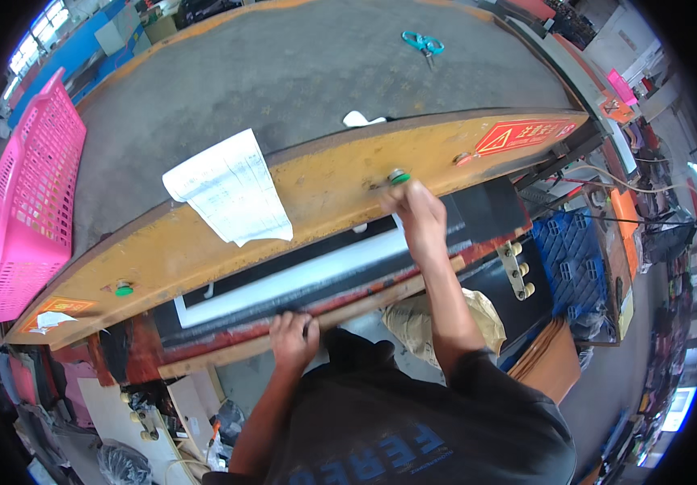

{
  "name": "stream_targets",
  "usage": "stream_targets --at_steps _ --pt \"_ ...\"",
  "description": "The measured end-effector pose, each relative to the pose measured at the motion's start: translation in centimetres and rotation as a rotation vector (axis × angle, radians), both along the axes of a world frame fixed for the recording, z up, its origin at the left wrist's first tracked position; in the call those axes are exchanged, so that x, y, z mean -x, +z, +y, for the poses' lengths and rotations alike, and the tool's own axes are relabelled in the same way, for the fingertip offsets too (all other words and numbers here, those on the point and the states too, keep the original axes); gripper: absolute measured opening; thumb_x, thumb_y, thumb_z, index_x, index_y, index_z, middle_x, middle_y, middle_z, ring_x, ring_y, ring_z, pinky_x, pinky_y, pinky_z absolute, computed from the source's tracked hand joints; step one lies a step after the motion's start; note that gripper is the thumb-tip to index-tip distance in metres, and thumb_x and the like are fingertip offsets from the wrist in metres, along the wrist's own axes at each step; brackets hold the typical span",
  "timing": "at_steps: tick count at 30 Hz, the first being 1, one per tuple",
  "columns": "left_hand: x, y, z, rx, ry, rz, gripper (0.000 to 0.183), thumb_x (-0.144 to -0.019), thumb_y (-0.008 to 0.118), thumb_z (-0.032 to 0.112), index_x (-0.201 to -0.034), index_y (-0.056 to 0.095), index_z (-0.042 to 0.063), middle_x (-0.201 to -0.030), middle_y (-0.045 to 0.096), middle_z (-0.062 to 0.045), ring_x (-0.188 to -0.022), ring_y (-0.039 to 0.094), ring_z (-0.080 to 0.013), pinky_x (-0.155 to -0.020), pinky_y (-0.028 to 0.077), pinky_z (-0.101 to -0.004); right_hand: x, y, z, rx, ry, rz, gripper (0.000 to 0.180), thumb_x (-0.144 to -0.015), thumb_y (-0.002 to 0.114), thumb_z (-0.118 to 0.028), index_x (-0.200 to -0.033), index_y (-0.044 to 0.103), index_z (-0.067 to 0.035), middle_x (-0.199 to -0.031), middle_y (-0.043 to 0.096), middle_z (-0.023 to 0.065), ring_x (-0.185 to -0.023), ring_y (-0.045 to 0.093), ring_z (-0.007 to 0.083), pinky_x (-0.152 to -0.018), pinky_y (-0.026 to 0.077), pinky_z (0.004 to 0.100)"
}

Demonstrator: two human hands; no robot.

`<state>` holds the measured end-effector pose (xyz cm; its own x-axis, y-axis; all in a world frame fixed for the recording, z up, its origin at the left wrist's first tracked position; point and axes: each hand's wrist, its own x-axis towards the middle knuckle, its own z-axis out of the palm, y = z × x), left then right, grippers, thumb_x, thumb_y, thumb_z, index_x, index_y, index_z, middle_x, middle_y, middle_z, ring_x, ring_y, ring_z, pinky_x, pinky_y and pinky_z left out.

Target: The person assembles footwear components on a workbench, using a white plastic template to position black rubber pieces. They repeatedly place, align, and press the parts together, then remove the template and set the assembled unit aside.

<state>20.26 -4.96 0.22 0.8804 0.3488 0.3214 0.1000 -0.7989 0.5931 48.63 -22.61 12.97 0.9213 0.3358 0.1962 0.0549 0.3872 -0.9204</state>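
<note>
My right hand (pixel 421 221) is curled into a loose fist just below a green push button (pixel 398 176) on the front of a yellow machine beam (pixel 336 176). Its fingers are blurred, and whether it touches the button cannot be made out. My left hand (pixel 294 341) curls over a wooden strip (pixel 373 301) along the front edge of the work bed. Something small and dark shows by its thumb. Under the beam lies a white strip-like piece (pixel 294 276) on a black sheet (pixel 482 212).
Printed paper (pixel 233 191) hangs over the beam. A pink plastic basket (pixel 36 206) stands at left; teal-handled scissors (pixel 424 43) lie on the grey top (pixel 300 66). A red button (pixel 463 159) and a warning sign (pixel 521 136) are at right. A brown paper sack (pixel 412 321) is below.
</note>
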Motion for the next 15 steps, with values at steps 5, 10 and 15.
stream_targets --at_steps 5,10,15 --pt "-3.9 0.4 2.6 0.002 0.096 -0.008 0.013 -0.092 0.079 0.020 -0.089 0.075 0.008 -0.091 0.068 -0.011 -0.089 0.063 -0.0357 -0.083 0.051 -0.0489 0.6 -4.0 -0.4 0.139 -0.086 -0.073 0.043 -0.119 0.053 -0.030 -0.089 0.064 -0.001 -0.093 0.071 0.0099 -0.086 0.063 0.0170 -0.084 0.052 0.0365" --pt "-5.2 1.5 3.1 -0.010 0.123 -0.002 0.014 -0.092 0.078 0.020 -0.088 0.074 0.008 -0.090 0.067 -0.010 -0.089 0.062 -0.0361 -0.084 0.051 -0.0480 4.8 -10.2 -2.1 0.963 0.053 -0.498 0.030 -0.106 0.069 -0.032 -0.091 0.075 -0.006 -0.092 0.073 0.0142 -0.091 0.068 0.0363 -0.086 0.052 0.0473" --pt "-5.2 1.9 2.6 0.007 0.142 -0.004 0.015 -0.092 0.078 0.022 -0.085 0.072 0.009 -0.090 0.067 -0.009 -0.089 0.062 -0.0358 -0.084 0.051 -0.0479 6.1 -11.7 -2.5 1.007 0.023 -0.713 0.022 -0.102 0.071 -0.029 -0.092 0.077 -0.010 -0.094 0.073 0.0104 -0.097 0.066 0.0372 -0.092 0.048 0.0499"
